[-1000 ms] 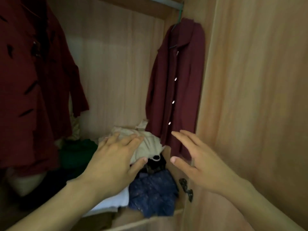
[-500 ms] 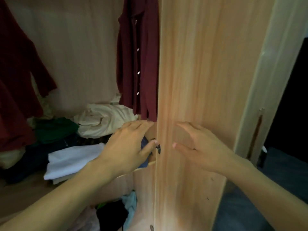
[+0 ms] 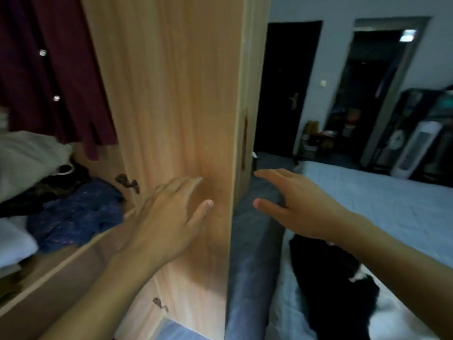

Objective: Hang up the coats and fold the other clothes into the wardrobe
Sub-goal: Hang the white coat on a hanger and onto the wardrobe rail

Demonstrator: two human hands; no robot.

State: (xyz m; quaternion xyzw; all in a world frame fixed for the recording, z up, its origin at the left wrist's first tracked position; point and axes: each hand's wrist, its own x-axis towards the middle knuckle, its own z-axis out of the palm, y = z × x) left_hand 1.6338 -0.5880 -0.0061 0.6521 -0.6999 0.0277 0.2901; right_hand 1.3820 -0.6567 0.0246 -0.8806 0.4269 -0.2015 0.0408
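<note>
Bare of any cloth, both hands are held out with fingers straight and spread. The left hand is seen in front of the pale wooden wardrobe door, whether touching it cannot be told; a second ago it was pressed on the cream garment inside. The right hand is now held past the door's edge, over the bed, where before it was in front of the door panel. The view has been swung to the right since then: the red coat that hung at the left is no longer seen, and the bedroom has come into sight.

Inside the wardrobe, at the left, the maroon coat is hung beside the door, its pale buttons visible. Below it, on the shelf, a cream garment, a dark item, a blue patterned garment and a white folded piece are piled. Two dark hinges are fixed to the door's inner side.

On the bed, spread with a light blue sheet, a black garment with white patches is laid beneath the right forearm. Beyond, grey walls, a dark door, a second doorway and a white appliance are seen.
</note>
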